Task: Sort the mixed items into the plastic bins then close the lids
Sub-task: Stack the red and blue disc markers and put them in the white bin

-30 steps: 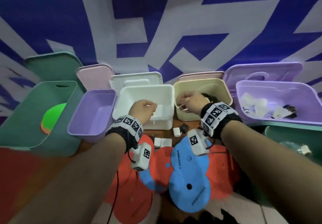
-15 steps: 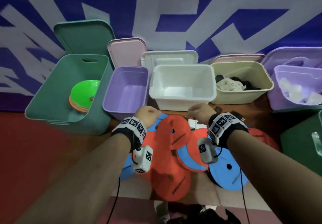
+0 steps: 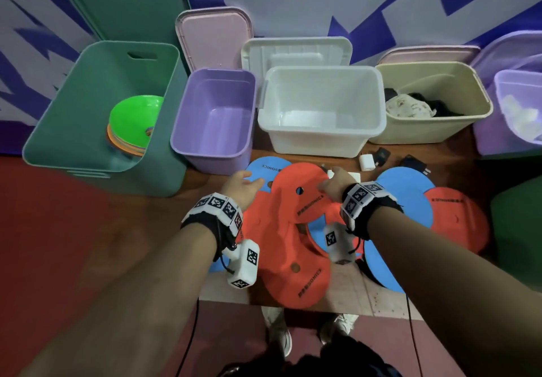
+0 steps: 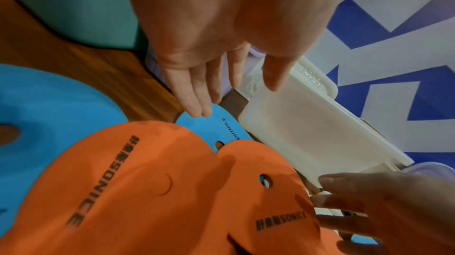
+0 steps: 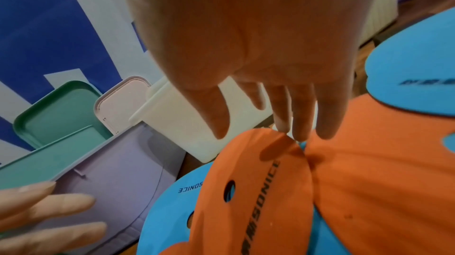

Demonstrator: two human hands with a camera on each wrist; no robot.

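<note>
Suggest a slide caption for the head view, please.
Both open hands, left and right, reach over orange discs before open bins.

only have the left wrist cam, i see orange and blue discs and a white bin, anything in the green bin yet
Observer: Yes, the head view shows a stack of discs in the green bin, a bright green one on top.
Operator: any chargers left out
Observer: A white adapter and a black adapter lie on the table by the beige bin.
Operator: lids on yet
Observer: No, the green lid leans on the wall behind its bin.
</note>
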